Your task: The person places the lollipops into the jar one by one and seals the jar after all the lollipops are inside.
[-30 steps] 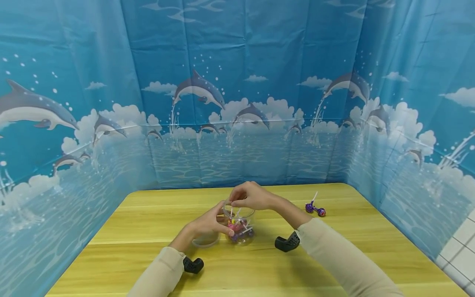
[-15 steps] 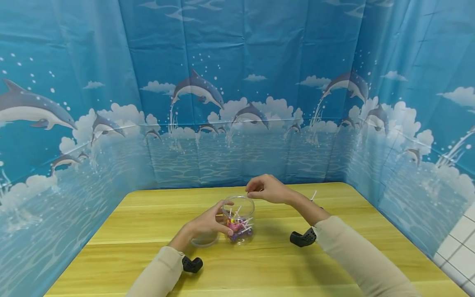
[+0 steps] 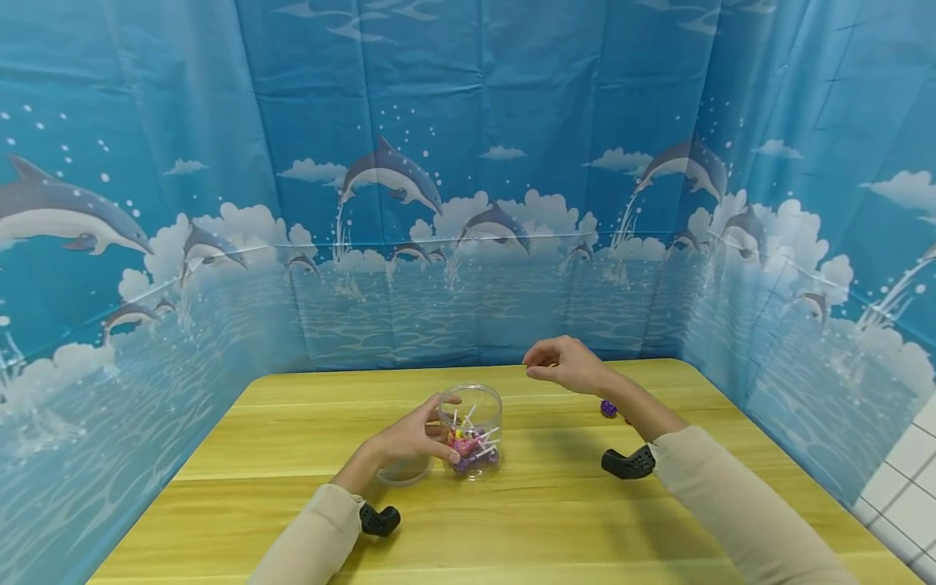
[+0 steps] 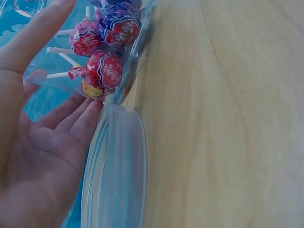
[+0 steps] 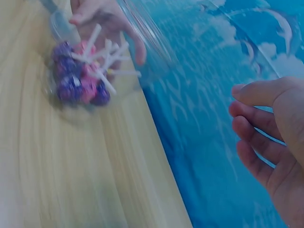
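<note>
A clear round jar (image 3: 494,413) stands uncovered on the wooden table. Inside lie several wrapped lollipops (image 3: 471,449), purple, pink and red, their white sticks pointing up and sideways. My left hand (image 3: 405,443) grips the jar from its left side, thumb at the front and fingers behind. Beside that hand, the clear lid (image 4: 114,171) lies on the table, partly hidden beneath it in the head view. Up and right of the jar, my right hand (image 3: 574,366) is in the air, fingers loosely bent, with nothing between thumb and fingertips in the right wrist view (image 5: 270,128).
A purple lollipop (image 3: 608,409) lies on the table behind my right forearm, which hides part of what is there. A blue dolphin-print curtain (image 3: 468,309) hangs along the table's back and sides. Black wrist cameras sit under both sleeves.
My right hand has risen from the jar's mouth and moved right, toward the lollipops on the table. The left hand and jar have stayed in place.
</note>
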A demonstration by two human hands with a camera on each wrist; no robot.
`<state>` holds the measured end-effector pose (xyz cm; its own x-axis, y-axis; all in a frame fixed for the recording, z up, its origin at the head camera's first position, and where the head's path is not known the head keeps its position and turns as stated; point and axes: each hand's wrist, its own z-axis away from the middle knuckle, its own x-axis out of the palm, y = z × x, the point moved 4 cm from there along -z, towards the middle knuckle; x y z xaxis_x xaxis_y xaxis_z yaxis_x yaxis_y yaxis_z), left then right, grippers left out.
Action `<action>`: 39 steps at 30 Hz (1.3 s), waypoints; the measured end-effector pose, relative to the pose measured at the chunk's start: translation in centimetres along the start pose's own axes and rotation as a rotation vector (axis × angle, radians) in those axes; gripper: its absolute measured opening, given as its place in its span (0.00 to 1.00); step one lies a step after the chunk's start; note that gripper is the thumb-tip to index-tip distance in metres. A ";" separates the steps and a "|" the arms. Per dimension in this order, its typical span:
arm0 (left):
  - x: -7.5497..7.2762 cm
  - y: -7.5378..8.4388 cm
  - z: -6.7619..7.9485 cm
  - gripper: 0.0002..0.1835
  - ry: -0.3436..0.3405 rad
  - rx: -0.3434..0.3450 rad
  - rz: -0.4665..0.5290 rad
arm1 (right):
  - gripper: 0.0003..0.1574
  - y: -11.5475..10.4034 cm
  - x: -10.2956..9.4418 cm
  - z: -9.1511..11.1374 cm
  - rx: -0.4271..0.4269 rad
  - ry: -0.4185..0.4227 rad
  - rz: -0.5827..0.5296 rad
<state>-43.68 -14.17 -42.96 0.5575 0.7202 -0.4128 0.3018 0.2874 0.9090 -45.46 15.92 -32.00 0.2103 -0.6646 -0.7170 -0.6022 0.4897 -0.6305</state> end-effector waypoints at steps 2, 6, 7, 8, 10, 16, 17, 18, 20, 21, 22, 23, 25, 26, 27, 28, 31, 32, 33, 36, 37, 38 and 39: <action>0.0 0.0 0.0 0.46 -0.001 0.000 0.003 | 0.10 0.8 -0.7 0.4 0.019 0.028 0.014; 0.0 -0.1 0.0 0.46 -0.003 0.004 0.000 | 0.12 2.8 -1.9 1.4 0.085 0.065 0.022; 0.0 -0.1 0.0 0.46 -0.002 0.002 -0.001 | 0.12 3.3 -2.2 1.7 0.103 0.072 0.020; 0.0 -0.1 0.0 0.46 -0.002 0.001 -0.006 | 0.13 3.8 -2.5 2.0 0.120 0.077 0.022; 0.1 0.0 0.0 0.47 -0.004 0.007 -0.011 | 0.13 4.7 -2.9 2.7 0.149 0.090 0.025; 0.1 0.0 0.0 0.47 -0.007 0.021 -0.021 | 0.16 6.6 -4.0 4.1 0.182 0.117 0.026; 0.1 0.0 0.0 0.47 -0.004 0.020 -0.024 | 0.16 6.8 -4.2 4.3 0.184 0.121 0.029; 0.0 0.0 0.0 0.47 -0.002 0.021 -0.025 | 0.17 7.0 -4.3 4.4 0.185 0.124 0.030; 0.0 0.0 0.0 0.48 0.000 0.020 -0.025 | 0.18 7.3 -4.5 4.6 0.192 0.132 0.036; 0.0 0.0 0.0 0.48 0.000 0.019 -0.023 | 0.18 7.5 -4.6 4.7 0.197 0.136 0.038; 0.0 0.0 0.0 0.48 0.000 0.019 -0.023 | 0.18 7.6 -4.7 4.8 0.202 0.139 0.044; -0.1 0.0 0.0 0.48 0.000 0.019 -0.025 | 0.18 7.8 -4.8 4.9 0.206 0.142 0.050; -0.1 -0.1 0.0 0.48 0.000 0.014 -0.021 | 0.19 8.2 -4.8 5.0 0.212 0.148 0.061; -0.1 -0.1 0.0 0.48 0.000 0.013 -0.020 | 0.19 8.3 -4.8 5.1 0.216 0.153 0.067; -0.1 -0.2 0.0 0.47 0.001 0.010 -0.017 | 0.19 8.5 -4.9 5.1 0.220 0.157 0.073; -0.1 -0.2 -0.1 0.47 0.002 0.010 -0.016 | 0.19 8.7 -4.9 5.2 0.224 0.163 0.079; -0.2 -0.3 -0.1 0.47 0.004 0.008 -0.011 | 0.18 9.1 -4.9 5.4 0.230 0.190 0.095; -0.2 -0.4 -0.1 0.47 0.005 0.008 -0.012 | 0.18 9.3 -5.0 5.5 0.233 0.201 0.100; -0.2 -0.4 -0.1 0.47 0.005 0.009 -0.014 | 0.18 9.4 -5.0 5.6 0.236 0.210 0.104; -0.2 -0.4 -0.1 0.47 0.005 0.015 -0.016 | 0.17 9.9 -5.1 6.0 0.246 0.236 0.108; -0.2 -0.3 -0.1 0.47 0.005 0.017 -0.015 | 0.17 10.1 -5.1 6.1 0.250 0.245 0.104; -0.2 -0.3 -0.1 0.47 0.005 0.018 -0.014 | 0.17 10.3 -5.2 6.3 0.255 0.252 0.098; -0.2 -0.2 -0.1 0.47 0.005 0.019 -0.013 | 0.17 10.5 -5.2 6.4 0.258 0.259 0.092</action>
<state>-43.93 -14.30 -43.10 0.5493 0.7201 -0.4239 0.3234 0.2845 0.9025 -47.94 28.10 -36.76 -0.0573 -0.7154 -0.6963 -0.3886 0.6584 -0.6446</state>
